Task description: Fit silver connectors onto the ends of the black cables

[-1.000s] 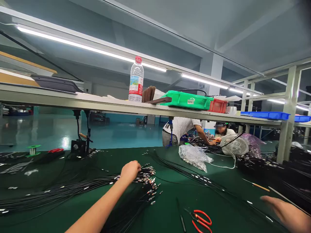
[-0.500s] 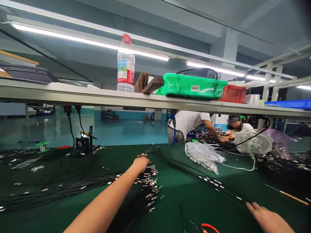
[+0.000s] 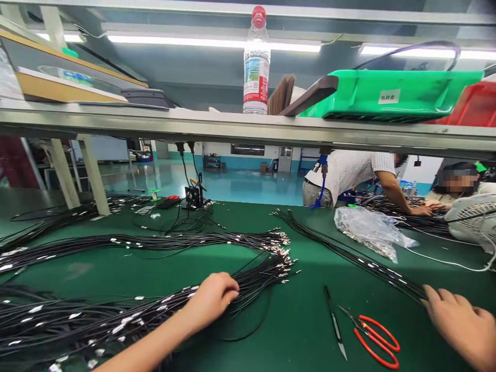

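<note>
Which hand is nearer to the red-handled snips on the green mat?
Right. The right hand is just beyond the red-handled snips on their right side; the left hand is farther off to their left, on the bundle of black wires.

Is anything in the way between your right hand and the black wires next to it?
No, nothing visible does: the right hand reaches the end of the black wire bundle. The red-handled scissors lie on the mat off to the side, not between them.
</note>
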Demonstrator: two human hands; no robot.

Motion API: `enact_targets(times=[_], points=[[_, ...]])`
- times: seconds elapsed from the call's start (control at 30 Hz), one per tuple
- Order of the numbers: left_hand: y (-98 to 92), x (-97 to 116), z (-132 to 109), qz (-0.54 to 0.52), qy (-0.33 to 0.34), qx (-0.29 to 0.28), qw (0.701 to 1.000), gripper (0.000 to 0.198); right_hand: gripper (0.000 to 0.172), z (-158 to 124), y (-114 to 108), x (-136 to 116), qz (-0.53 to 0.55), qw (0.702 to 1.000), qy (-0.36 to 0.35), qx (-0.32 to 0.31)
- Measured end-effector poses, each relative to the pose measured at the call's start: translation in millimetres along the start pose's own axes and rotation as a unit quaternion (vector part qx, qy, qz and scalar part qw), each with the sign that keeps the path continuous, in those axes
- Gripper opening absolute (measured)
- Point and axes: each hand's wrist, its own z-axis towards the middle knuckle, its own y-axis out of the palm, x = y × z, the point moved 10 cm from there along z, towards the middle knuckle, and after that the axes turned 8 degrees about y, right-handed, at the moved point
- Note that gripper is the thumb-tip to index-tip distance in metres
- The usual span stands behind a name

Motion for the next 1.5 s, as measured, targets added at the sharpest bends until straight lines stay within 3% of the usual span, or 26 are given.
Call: enact_targets(times=[0.03,0.07,0.13,0.2,0.27,0.33,0.5,0.6,0.67,0.8,0.87,0.97,1.07,1.13,1.27,1.5], points=[[10.1,14,-7,-0.023,0.011,-0.010,1.000,0.021,0.019,-15,16,-31,-0.090,0.994,-0.059,-0.019],[22.1,28,-12,-0.037,0.023,-0.026,0.999,0.020,0.024,-31,31,-57,-0.109,0.989,-0.087,-0.039],[45.3,49,-13,-0.029,0.020,-0.051,0.998,0.019,0.029,-70,61,-108,-0.102,0.983,-0.127,-0.088],[60.1,56,-8,-0.009,-0.030,-0.049,0.998,0.029,0.027,-113,89,-154,-0.076,0.973,-0.161,-0.146],[67.7,57,-1,-0.017,-0.068,-0.046,0.996,0.032,0.020,-149,109,-187,-0.045,0.963,-0.178,-0.196],[70.4,60,4,-0.056,-0.062,-0.060,0.995,0.027,0.016,-172,120,-204,-0.009,0.956,-0.172,-0.236],[65.3,64,-7,-0.189,-0.002,-0.105,0.976,0.022,0.022,-178,141,-188,0.093,0.933,-0.056,-0.342],[79.0,68,-17,-0.288,0.014,-0.118,0.950,0.019,0.034,-180,152,-174,0.161,0.908,0.008,-0.386],[96.8,73,-20,-0.334,0.033,-0.134,0.932,0.009,0.036,-189,161,-168,0.245,0.870,0.053,-0.425],[126.5,77,-15,-0.344,0.038,-0.145,0.927,0.006,0.048,-199,177,-162,0.447,0.751,0.150,-0.462],[133.2,84,-6,-0.363,0.031,-0.141,0.921,0.007,0.049,-197,177,-161,0.497,0.722,0.157,-0.456],[130.2,103,16,-0.406,0.017,-0.084,0.910,0.020,0.038,-196,171,-168,0.536,0.687,0.133,-0.472],[134.8,111,32,-0.475,-0.062,-0.044,0.876,0.021,0.034,-191,160,-172,0.552,0.683,0.117,-0.465],[142.9,115,34,-0.522,-0.093,-0.071,0.845,0.022,0.037,-181,151,-168,0.568,0.691,0.125,-0.430],[142.0,127,27,-0.605,-0.053,-0.160,0.778,0.024,0.034,-160,136,-158,0.587,0.707,0.124,-0.375],[118.2,124,21,-0.730,-0.101,-0.170,0.654,0.025,0.027,-146,112,-161,0.593,0.714,0.083,-0.362]])
